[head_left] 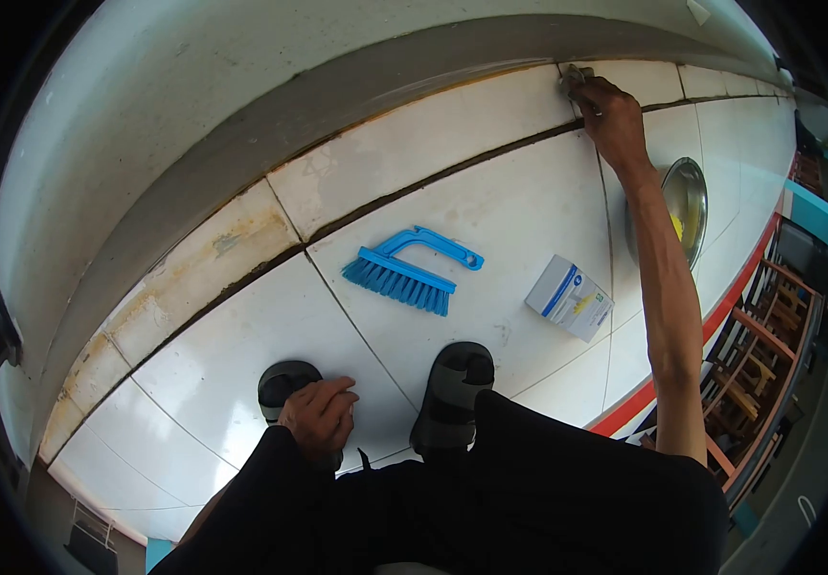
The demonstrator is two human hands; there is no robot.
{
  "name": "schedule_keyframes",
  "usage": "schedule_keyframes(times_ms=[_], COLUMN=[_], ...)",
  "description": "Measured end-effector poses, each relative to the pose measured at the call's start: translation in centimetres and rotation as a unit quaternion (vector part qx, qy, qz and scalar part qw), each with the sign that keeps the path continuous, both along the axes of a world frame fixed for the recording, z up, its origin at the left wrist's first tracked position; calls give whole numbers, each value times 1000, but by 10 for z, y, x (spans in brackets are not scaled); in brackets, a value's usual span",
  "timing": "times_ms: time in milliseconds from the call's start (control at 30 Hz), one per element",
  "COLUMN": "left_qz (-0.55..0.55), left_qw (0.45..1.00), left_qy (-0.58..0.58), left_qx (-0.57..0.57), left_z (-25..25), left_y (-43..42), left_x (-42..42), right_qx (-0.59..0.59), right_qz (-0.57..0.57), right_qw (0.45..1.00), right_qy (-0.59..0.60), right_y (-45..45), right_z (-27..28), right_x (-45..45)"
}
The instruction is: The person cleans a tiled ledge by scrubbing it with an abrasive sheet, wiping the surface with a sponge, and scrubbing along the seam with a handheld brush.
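My right hand (613, 120) is closed around a small grey crumpled wad (577, 77), a rag or scouring pad, I cannot tell which. It presses the wad against the narrow row of white tiles at the foot of the wall. My left hand (320, 414) rests by my knee above one sandal, fingers loosely bent and apart, holding nothing. Between the hands, a blue scrubbing brush (414, 270) lies on the floor tiles, bristles facing me. Right of it is a white and blue box (570, 298). A metal bowl (696, 187) with something yellow inside is partly hidden behind my right forearm.
The grey wall (337, 81) curves along the far side, with brown stains on the edge tiles (213, 240) at left. My sandals (457, 393) stand on the white floor. A red edge (624, 407) borders the tiles at right, with wooden furniture (754, 364) beyond.
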State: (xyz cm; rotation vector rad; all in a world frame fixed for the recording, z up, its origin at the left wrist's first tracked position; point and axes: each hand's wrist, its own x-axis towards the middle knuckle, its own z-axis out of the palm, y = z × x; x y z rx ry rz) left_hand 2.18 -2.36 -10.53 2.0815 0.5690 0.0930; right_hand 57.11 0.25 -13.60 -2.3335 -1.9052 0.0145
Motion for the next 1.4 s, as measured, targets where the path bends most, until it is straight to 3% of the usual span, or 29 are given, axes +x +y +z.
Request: schedule_keyframes(times_ms=[733, 800, 1000, 1133, 1200, 1267, 1400], left_qz=[-10, -21, -13, -15, 0, 0, -31], left_qw=[1000, 1000, 1000, 1000, 1000, 1000, 999], left_qy=[2, -5, 8, -1, -11, -8, -15], left_qx=[20, 10, 8, 4, 7, -2, -6], left_z=[0, -2, -1, -2, -2, -3, -4], left_y=[-2, 1, -1, 1, 0, -2, 3], left_x=[1, 0, 0, 0, 0, -2, -3], right_qx=[64, 16, 42, -26, -113, -109, -100], right_qz=[-3, -44, -28, -40, 1, 42, -55], right_qw=[998, 999, 999, 998, 990, 991, 992], right_qy=[-4, 12, 13, 43, 85, 72, 50], right_y=[8, 9, 16, 4, -9, -11, 11], right_z=[-7, -2, -4, 17, 29, 37, 19], right_x=[-4, -11, -1, -17, -32, -31, 17])
